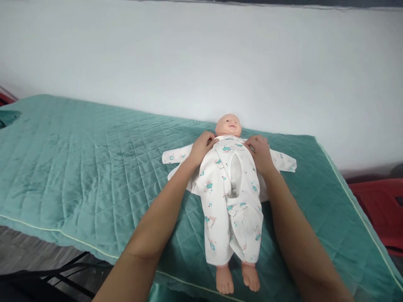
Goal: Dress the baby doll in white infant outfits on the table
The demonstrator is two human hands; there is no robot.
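A baby doll (229,125) lies on its back, head toward the wall, bare feet at the near edge. White split-crotch baby trousers (215,209) with small teal and pink prints cover its legs and reach up to its chest. Beneath the doll a matching shirt (176,155) lies spread, its sleeves out to both sides. At the chest's left side, my left hand (203,147) has its fingers closed on the top edge of the trousers. My right hand (260,152) grips the same edge on the other side; its fingertips are partly hidden by the cloth.
A green quilted cover (94,167) with pale piping lies over the table. Behind it rises a plain white wall (189,58). A red chair (379,205) stands past the right edge, and dark metal bars (67,268) show below at the left.
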